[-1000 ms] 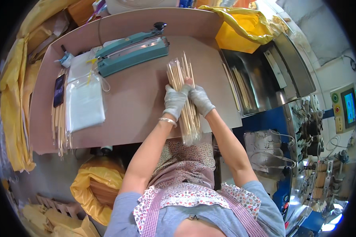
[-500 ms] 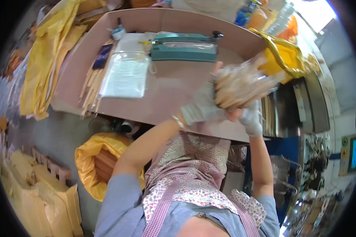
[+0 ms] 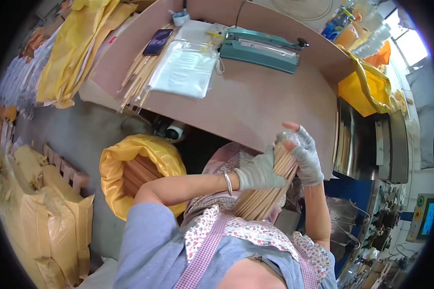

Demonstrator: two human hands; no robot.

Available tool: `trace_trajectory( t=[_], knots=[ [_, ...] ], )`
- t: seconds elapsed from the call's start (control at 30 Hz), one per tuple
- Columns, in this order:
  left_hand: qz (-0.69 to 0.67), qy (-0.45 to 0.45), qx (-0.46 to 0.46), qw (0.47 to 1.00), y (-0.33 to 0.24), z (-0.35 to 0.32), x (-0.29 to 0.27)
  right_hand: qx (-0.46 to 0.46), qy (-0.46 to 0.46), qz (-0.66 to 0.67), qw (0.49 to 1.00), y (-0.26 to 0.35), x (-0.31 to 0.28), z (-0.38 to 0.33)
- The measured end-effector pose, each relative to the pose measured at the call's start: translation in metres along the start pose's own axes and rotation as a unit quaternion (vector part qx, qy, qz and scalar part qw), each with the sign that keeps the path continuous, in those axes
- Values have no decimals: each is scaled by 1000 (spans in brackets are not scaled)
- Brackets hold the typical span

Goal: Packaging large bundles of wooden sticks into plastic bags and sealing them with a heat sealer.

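A bagged bundle of thin wooden sticks [image 3: 260, 201] slants in front of my apron, its lower end close to my body. My left hand [image 3: 260, 172], in a grey glove with bare fingertips, is closed around the middle of the bundle. At its upper end, clear plastic shows, and my right hand [image 3: 307, 161], gloved alike, curls around that end with thumb and a fingertip bare. Further back on the table [image 3: 255, 103] sits a teal bag sealer [image 3: 260, 50]. Left of it lies a stack of clear plastic bags [image 3: 183, 70].
Loose sticks [image 3: 142, 77] and a phone [image 3: 158, 42] lie at the table's left. A yellow sack [image 3: 113, 161] of sticks stands on the floor. Another yellow bag [image 3: 361, 89] hangs at the right, above a metal bin [image 3: 359, 149]. A raised rim edges the table's back.
The bundle has come down from above the table toward my body, from level to slanting. Both hands came with it, and the view has turned.
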State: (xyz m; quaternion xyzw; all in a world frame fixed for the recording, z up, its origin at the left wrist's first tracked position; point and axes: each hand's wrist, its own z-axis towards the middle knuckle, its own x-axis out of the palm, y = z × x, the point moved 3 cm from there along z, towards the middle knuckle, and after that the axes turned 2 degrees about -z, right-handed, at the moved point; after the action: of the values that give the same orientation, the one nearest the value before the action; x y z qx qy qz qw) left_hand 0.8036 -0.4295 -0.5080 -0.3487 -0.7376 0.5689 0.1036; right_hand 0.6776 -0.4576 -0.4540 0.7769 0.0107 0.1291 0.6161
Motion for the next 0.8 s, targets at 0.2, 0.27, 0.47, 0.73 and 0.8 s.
trace_trajectory(
  t=[0.2, 0.27, 0.47, 0.73, 0.8],
  knots=[
    [161, -250, 226, 928, 68, 12, -164, 22, 68, 24, 997, -17, -2, 13],
    [319, -392, 168, 846, 102, -5, -252, 20, 68, 30, 997, -23, 2, 18],
    [313, -373, 127, 864, 159, 13, -305, 6, 72, 14, 997, -44, 1, 34],
    [-71, -352, 134, 924, 89, 56, -174, 19, 93, -12, 995, -50, 4, 57],
    [-118, -294, 129, 940, 74, 69, -125, 35, 74, -5, 997, -63, 1, 69]
  ],
)
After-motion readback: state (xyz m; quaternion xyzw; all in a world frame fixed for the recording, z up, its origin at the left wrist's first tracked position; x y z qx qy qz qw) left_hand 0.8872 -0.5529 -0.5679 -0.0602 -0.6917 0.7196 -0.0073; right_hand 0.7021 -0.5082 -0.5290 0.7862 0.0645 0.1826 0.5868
